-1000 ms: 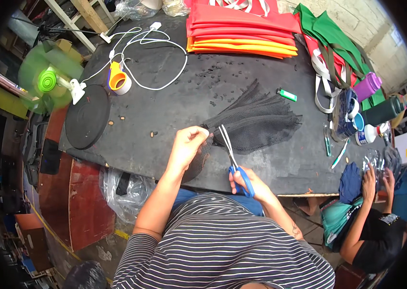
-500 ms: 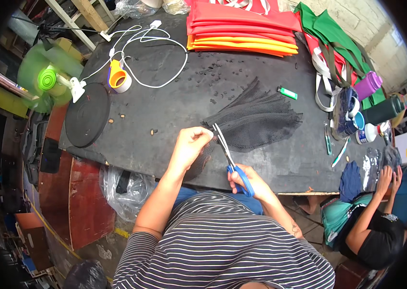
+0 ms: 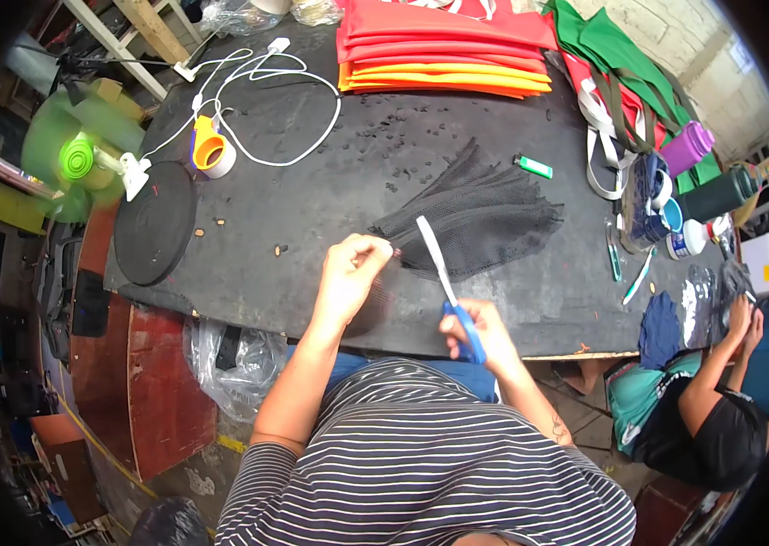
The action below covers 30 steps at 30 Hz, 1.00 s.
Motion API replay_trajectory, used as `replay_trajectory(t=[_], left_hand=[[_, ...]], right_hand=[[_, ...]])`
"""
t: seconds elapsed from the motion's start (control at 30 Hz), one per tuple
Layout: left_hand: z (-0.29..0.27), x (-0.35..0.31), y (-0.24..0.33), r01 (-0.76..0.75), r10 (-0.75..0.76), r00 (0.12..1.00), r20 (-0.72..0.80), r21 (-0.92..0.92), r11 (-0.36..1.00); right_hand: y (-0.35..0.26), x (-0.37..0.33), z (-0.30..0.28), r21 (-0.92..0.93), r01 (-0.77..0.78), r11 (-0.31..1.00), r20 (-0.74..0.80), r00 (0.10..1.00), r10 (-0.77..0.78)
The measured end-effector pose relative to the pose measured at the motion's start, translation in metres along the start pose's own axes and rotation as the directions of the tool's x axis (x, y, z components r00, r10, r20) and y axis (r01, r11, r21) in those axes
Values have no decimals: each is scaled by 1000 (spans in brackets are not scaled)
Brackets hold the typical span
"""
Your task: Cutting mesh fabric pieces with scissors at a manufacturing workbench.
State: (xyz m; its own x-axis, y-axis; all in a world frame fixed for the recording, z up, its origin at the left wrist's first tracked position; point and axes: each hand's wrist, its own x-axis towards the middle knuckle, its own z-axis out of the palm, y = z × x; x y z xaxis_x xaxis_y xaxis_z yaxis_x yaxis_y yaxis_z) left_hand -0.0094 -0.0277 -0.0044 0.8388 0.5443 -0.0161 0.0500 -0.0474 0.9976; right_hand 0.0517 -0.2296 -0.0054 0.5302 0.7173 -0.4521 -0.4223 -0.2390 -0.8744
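My right hand [image 3: 486, 335] grips blue-handled scissors [image 3: 434, 250], its fingers around the handles. Their blades point up and away, side by side, over the near edge of a black mesh fabric [image 3: 484, 218]. The fabric lies fanned out in folds on the dark table. Closer to the left, thumb and fingers of my left hand [image 3: 348, 278] are pinched together at the fabric's left corner. A thin, dark reddish mesh piece [image 3: 375, 305] hangs blurred below these fingers. Whether it joins the larger fabric, I cannot tell.
Small black scraps [image 3: 393, 136] are scattered beyond the mesh. A green lighter [image 3: 532, 166] lies at its far right. Red and orange folded fabric [image 3: 443, 55] is stacked at the back. Tape dispenser [image 3: 213, 153], black disc [image 3: 155, 223] and spinning fan [image 3: 80, 157] are left. A co-worker [image 3: 707, 409] sits right.
The scissors have moved right and slightly nearer, away from my left hand, and their blades have closed. My left hand remains pinched. The whole view has shifted slightly.
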Motion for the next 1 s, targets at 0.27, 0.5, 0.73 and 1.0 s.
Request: replay_trajectory(t=[0.27, 0.5, 0.73, 1.0], left_hand=[[23, 5, 13, -279, 359, 931, -64, 507, 815], [40, 16, -8, -314, 417, 903, 105, 824, 472], [42, 17, -10, -316, 387, 915, 113, 797, 515], [41, 25, 0, -255, 303, 953, 5, 551, 794]], right_hand=[[-8, -24, -85, -654, -248, 715, -666, 636, -389], [26, -35, -139, -792, -368, 487, -594, 649, -476], [4, -22, -214, -777, -462, 427, -584, 276, -764], [16, 11, -245, -700, -448, 556, -694, 243, -678]])
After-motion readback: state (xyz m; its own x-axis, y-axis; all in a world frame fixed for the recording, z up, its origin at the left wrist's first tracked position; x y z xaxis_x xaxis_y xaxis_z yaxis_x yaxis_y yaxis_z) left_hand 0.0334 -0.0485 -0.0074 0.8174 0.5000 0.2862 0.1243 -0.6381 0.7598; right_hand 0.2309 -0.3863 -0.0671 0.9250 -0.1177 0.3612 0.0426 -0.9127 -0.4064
